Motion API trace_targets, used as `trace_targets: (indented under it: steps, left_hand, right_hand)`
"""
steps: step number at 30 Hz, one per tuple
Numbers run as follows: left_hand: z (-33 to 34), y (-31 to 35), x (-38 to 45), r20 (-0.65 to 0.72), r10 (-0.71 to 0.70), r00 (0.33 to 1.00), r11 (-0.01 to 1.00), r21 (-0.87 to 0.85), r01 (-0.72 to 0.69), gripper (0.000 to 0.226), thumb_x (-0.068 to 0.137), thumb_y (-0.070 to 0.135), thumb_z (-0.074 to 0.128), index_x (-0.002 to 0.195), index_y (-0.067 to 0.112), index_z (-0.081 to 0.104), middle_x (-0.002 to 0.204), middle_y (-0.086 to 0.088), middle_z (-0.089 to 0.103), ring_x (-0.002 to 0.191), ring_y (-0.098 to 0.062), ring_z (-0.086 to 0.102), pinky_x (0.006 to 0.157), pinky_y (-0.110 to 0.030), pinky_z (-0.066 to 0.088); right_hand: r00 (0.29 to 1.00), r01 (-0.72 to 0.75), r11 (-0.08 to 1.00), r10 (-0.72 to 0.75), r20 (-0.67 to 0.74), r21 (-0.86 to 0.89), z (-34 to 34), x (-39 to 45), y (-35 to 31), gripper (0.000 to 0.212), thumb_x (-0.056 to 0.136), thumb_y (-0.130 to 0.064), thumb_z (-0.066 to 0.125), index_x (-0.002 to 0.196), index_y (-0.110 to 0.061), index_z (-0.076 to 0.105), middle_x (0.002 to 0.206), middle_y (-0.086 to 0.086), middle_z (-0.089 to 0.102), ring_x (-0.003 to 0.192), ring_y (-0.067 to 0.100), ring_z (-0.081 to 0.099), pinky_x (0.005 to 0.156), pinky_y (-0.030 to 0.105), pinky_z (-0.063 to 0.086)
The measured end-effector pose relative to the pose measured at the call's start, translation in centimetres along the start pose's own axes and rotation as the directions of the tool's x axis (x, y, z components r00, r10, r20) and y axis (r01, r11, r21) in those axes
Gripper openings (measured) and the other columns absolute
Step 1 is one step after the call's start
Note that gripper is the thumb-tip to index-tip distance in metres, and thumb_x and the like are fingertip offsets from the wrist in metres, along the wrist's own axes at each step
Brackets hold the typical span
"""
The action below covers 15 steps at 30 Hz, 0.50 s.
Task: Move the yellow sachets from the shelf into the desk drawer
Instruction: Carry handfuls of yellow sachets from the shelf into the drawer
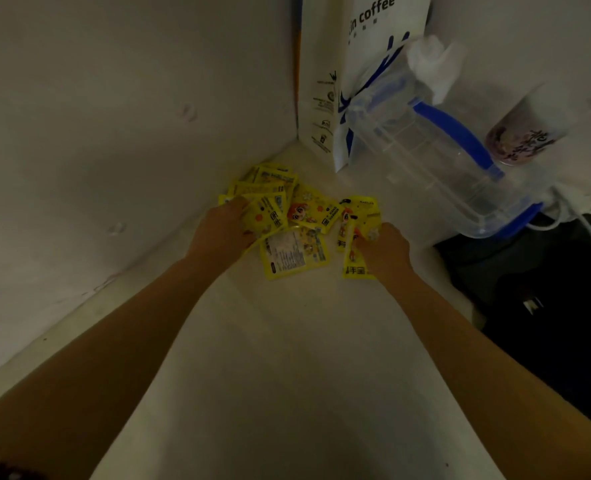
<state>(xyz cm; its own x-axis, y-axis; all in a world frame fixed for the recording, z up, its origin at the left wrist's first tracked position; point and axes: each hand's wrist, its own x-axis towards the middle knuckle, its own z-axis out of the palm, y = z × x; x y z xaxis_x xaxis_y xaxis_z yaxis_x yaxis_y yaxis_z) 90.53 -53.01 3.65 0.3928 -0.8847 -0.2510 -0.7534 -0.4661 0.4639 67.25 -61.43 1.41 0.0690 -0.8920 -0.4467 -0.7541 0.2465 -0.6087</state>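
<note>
Gripping yellow sachets (288, 216) on shelf (287, 341): left hand (223, 226) fingers curled round some, right hand (384, 251) pinching others.

The yellow sachets (297, 216) lie in a loose, overlapping heap on the pale shelf (287, 341), pushed toward its back corner. Each is a flat, small packet with bright yellow film, dark print and a cartoon figure with orange-red hair on the face. At 12 o'clock of the heap several are stacked askew against the corner. At 6 o'clock one lies flat with its white printed label up. At 3 o'clock a few stand partly lifted and tilted; at 9 o'clock a bunch is fanned and raised off the shelf.
</note>
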Motion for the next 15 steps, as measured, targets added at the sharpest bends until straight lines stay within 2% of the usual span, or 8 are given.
trace_targets:
  steps: [1,3,5,8,9,13,15]
  left_hand:
    - [-0.1,-0.1,0.5,0.000,0.022,1.000,1.000,0.021,-0.022,0.047,0.080,0.014,0.072,0.122,0.000,0.054,0.118,-0.023,0.062,0.107,-0.040,0.058,0.082,-0.041,0.044]
    - [0.0,-0.5,1.7,0.006,0.079,0.997,0.992,0.100,-0.079,0.046,0.079,0.015,0.073,0.118,-0.001,0.056,0.118,-0.022,0.060,0.109,-0.040,0.054,0.086,-0.043,0.043]
    - [0.3,-1.1,2.5,0.008,0.141,0.990,0.971,0.194,-0.140,0.046,0.076,0.018,0.074,0.116,0.000,0.058,0.118,-0.021,0.057,0.110,-0.041,0.050,0.089,-0.046,0.044]
    - [0.7,-1.4,3.1,-0.031,0.183,0.983,0.951,0.260,-0.169,0.048,0.074,0.015,0.074,0.118,0.004,0.059,0.129,-0.014,0.052,0.120,-0.037,0.044,0.095,-0.048,0.043]
    - [0.8,-1.3,3.1,-0.036,0.185,0.982,0.951,0.259,-0.170,0.050,0.074,0.014,0.074,0.120,0.004,0.058,0.133,-0.013,0.051,0.124,-0.036,0.042,0.097,-0.047,0.042]
    - [1.2,-1.1,3.3,0.023,0.162,0.987,0.941,0.298,-0.161,0.051,0.081,0.015,0.069,0.128,0.005,0.052,0.131,-0.017,0.053,0.125,-0.036,0.042,0.100,-0.042,0.036]
    - [1.3,-1.1,3.1,0.008,0.162,0.987,0.937,0.313,-0.156,0.049,0.082,0.016,0.068,0.127,0.006,0.053,0.128,-0.016,0.055,0.123,-0.035,0.044,0.101,-0.042,0.034]
  right_hand:
    - [1.000,-0.016,1.000,0.016,0.000,0.003,0.1,0.6,-0.4,0.036,0.093,-0.027,0.057,0.115,0.002,0.051,0.112,0.016,0.057,0.083,0.016,0.047,0.045,0.016,0.027]
    - [0.999,-0.044,0.999,0.044,-0.010,0.028,0.6,1.7,-0.7,0.039,0.092,-0.029,0.057,0.115,0.002,0.052,0.117,0.016,0.058,0.089,0.022,0.053,0.053,0.021,0.033]
    - [0.997,-0.073,0.997,0.073,-0.024,0.014,1.0,2.4,-1.0,0.043,0.090,-0.031,0.059,0.115,0.002,0.053,0.123,0.019,0.056,0.105,0.031,0.057,0.072,0.027,0.040]
    - [0.985,-0.172,0.984,0.170,-0.037,-0.054,1.5,2.7,-1.4,0.055,0.088,-0.038,0.061,0.125,-0.001,0.044,0.135,0.020,0.038,0.122,0.038,0.043,0.097,0.038,0.038]
    - [0.978,-0.205,0.976,0.202,-0.045,-0.077,1.7,2.7,-1.6,0.059,0.088,-0.040,0.061,0.129,-0.002,0.041,0.138,0.020,0.033,0.126,0.038,0.038,0.101,0.039,0.036]
    - [0.963,-0.265,0.961,0.258,-0.080,-0.081,2.4,2.8,-2.1,0.068,0.086,-0.040,0.065,0.134,-0.006,0.033,0.141,0.019,0.028,0.129,0.037,0.032,0.103,0.044,0.035]
    - [0.957,-0.282,0.958,0.276,-0.092,-0.058,2.8,3.0,-2.4,0.068,0.086,-0.039,0.065,0.135,-0.007,0.031,0.141,0.018,0.028,0.130,0.037,0.032,0.102,0.047,0.036]
